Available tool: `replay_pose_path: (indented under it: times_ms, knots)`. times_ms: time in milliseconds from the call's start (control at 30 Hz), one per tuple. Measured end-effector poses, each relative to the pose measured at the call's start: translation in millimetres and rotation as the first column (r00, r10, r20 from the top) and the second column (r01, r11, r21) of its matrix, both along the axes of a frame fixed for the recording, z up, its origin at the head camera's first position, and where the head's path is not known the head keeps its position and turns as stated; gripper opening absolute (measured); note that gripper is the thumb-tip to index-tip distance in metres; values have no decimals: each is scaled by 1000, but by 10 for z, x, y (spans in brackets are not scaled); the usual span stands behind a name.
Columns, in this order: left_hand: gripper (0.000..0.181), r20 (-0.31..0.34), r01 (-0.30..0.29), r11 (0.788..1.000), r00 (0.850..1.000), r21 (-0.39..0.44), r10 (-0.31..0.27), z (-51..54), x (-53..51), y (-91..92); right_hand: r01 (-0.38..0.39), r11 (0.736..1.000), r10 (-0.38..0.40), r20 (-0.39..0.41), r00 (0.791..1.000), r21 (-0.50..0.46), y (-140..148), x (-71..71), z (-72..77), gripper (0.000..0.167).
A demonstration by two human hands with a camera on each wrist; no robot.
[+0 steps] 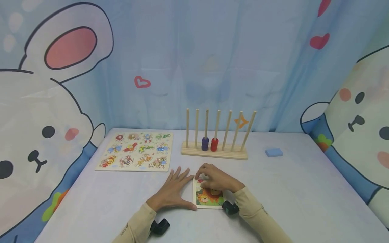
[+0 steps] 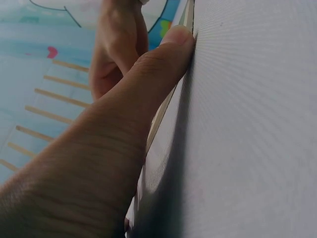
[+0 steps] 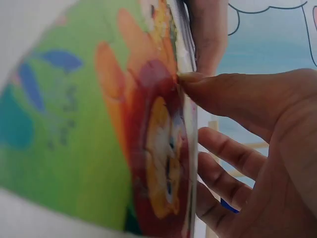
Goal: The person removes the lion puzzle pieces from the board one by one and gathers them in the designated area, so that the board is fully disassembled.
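Pale wooden frame (image 1: 209, 207) holds lion picture (image 1: 208, 200), right hand (image 1: 218, 177) touching it.

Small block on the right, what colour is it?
Light blue; the small block shows best in the head view.

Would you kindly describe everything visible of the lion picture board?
The lion picture board is rectangular, with a pale, wood-like rim and a colourful print of lions on green. It lies face up on the table. The left hand touches its left edge; the right hand hides part of it, touching the picture.
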State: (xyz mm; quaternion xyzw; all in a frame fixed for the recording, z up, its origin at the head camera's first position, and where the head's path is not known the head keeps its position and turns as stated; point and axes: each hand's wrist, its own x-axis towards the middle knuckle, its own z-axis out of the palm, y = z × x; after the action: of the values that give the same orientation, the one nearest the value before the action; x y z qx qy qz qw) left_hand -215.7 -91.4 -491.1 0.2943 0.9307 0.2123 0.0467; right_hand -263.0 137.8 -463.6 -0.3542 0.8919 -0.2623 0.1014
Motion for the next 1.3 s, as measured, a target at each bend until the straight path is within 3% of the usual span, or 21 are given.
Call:
replay_pose_path:
  times_ms: [367, 567, 967, 1300]
  knots:
    - [108, -31, 15, 1000, 999, -2, -15, -21, -30, -1, -46, 995, 53, -87, 995, 90, 25, -30, 99, 21]
    - [109, -19, 4, 1000, 1000, -16, -5, -22, -30, -1, -51, 995, 54, -37, 998, 80, -8, -50, 107, 21]
    - [106, 8, -4, 1000, 1000, -4, 4, -9, -25, 5, 9, 996, -14, 54, 998, 89, -119, -17, 181, 25]
    - [107, -23, 12, 1000, 1000, 5, -11, -25, -16, -4, 12, 998, -14, 20, 1000, 68, -98, -4, 105, 18]
